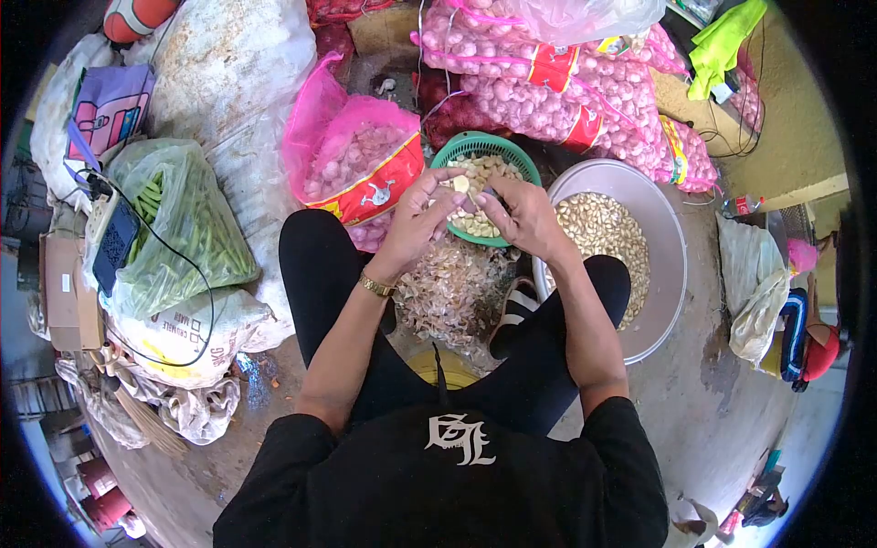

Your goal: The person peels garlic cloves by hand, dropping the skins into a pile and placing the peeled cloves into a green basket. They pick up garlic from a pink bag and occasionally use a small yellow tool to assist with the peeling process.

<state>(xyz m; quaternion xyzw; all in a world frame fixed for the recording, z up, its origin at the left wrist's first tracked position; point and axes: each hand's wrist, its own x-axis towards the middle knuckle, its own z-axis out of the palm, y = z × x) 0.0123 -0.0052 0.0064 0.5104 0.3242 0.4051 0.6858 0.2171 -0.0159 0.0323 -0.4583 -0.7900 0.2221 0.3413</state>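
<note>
My left hand (420, 224) pinches a pale garlic clove (460, 184) over the green colander (466, 140). Close beside it, my right hand (525, 217) has its fingers closed, with a small dark edge between them that I cannot make out. Peeled garlic cloves (480, 226) fill the colander beneath both hands. Below them on the floor, between my legs, is a heap of garlic skins (448, 290). An open pink mesh bag (306, 119) of garlic bulbs (352, 163) stands to the left of my left hand.
At right, a wide pale basin (671, 274) holds many garlic cloves (603, 233). Full mesh sacks of garlic (521, 114) are stacked at the back. On the left, a clear bag of green pods (187, 219) lies on a white sack (206, 338), with a phone (117, 242) beside it.
</note>
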